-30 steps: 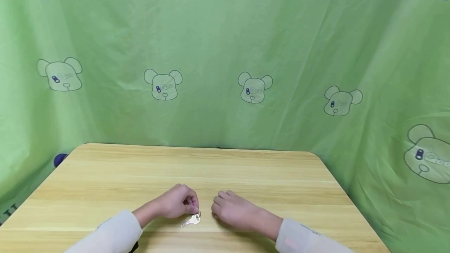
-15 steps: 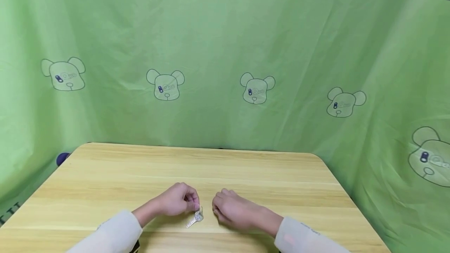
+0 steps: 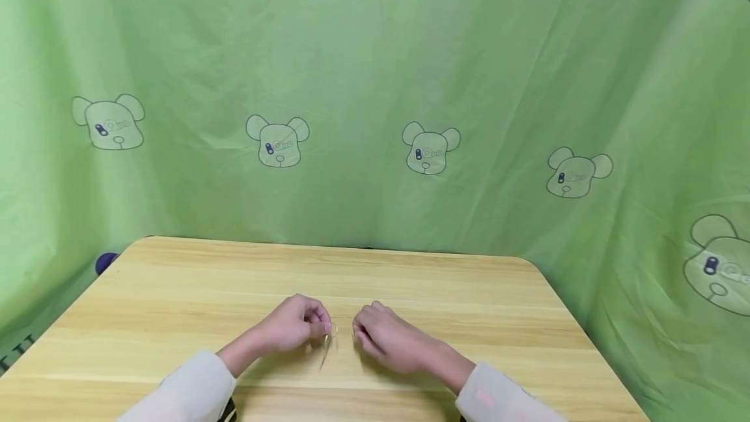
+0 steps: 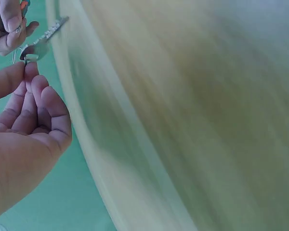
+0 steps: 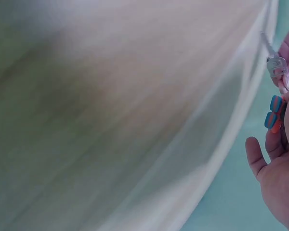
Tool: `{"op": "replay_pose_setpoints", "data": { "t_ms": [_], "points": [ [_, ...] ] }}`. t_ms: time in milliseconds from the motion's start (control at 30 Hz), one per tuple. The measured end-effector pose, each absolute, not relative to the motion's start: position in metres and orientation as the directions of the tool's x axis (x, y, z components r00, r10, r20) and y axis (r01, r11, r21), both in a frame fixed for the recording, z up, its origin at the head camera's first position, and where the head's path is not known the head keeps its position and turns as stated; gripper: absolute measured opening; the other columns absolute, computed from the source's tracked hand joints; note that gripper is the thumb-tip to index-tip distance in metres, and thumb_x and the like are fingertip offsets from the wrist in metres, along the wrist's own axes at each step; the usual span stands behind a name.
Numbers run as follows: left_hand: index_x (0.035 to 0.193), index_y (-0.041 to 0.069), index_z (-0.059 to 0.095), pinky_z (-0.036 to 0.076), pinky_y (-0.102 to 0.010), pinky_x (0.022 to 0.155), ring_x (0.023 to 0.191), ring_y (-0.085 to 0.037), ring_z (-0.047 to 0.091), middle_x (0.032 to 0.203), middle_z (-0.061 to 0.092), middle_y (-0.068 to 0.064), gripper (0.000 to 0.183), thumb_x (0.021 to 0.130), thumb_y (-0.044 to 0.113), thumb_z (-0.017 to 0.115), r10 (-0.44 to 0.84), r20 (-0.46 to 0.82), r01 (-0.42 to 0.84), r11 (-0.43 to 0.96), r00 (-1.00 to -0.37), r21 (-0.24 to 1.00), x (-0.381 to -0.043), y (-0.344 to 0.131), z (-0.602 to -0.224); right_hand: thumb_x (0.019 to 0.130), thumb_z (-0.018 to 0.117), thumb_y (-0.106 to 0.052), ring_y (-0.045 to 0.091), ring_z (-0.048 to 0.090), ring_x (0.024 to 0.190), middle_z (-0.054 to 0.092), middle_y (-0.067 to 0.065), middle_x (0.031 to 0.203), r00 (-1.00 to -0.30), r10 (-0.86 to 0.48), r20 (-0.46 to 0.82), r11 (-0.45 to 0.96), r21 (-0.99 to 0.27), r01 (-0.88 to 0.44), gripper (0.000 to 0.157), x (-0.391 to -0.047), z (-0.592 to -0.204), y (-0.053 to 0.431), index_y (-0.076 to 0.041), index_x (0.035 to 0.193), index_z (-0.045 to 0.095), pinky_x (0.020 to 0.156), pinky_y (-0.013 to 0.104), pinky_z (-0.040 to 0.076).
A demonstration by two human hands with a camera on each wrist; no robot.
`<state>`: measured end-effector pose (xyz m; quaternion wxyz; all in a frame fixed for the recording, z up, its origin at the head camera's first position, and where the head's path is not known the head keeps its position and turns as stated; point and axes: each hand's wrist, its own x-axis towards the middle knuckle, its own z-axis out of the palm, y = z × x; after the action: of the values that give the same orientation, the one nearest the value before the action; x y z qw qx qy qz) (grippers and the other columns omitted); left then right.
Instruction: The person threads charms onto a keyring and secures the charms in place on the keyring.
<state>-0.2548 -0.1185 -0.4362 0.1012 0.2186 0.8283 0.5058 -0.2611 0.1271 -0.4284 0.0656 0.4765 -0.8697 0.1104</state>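
My left hand pinches a thin metal key ring between thumb and forefinger. From the ring hangs a metal key, seen nearly edge-on in the head view; its toothed blade shows in the left wrist view. Across a small gap to the right, my right hand is curled with its fingertips towards the ring. It holds a small teal-and-orange trinket, which shows in the right wrist view and is mostly hidden by the fingers elsewhere. Whether the trinket touches the ring cannot be made out.
Both hands are above a light wood-grain table with rounded far corners. A green curtain printed with bear heads hangs behind and at both sides. Pale sleeves cover the forearms.
Both hands have risen a little and shifted away from the body. The key has swung from lying flat-faced and slanted to hanging steeply, nearly edge-on, beneath the left fingers.
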Motion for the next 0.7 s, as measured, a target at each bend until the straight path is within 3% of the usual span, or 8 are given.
{"op": "replay_pose_setpoints", "data": {
  "t_ms": [400, 700],
  "points": [
    [0.089, 0.010, 0.067, 0.049, -0.036, 0.070, 0.078, -0.023, 0.060, 0.082, 0.065, -0.004, 0.009, 0.086, 0.018, 0.066, 0.334, 0.040, 0.163, 0.350, -0.942, 0.922, -0.251, -0.115, -0.426, 0.098, 0.047, -0.019, 0.006, 0.039, 0.082, 0.044, -0.013, 0.084, -0.598, -0.740, 0.309, 0.550, -0.233, -0.802, 0.008, -0.262, -0.412, 0.123, -0.021, 0.091, 0.049, 0.072, 0.020, 0.039],
    [0.089, 0.005, 0.066, 0.051, -0.033, 0.068, 0.072, -0.018, 0.058, 0.081, 0.065, -0.005, 0.009, 0.083, 0.012, 0.066, 0.217, 0.038, 0.096, 0.264, -0.975, 0.960, -0.246, -0.108, -0.418, 0.099, 0.048, -0.020, 0.006, 0.039, 0.082, 0.043, -0.013, 0.083, -0.594, -0.715, 0.367, 0.527, -0.274, -0.804, 0.009, -0.260, -0.410, 0.117, -0.021, 0.090, 0.049, 0.070, 0.020, 0.038]
  ]
}}
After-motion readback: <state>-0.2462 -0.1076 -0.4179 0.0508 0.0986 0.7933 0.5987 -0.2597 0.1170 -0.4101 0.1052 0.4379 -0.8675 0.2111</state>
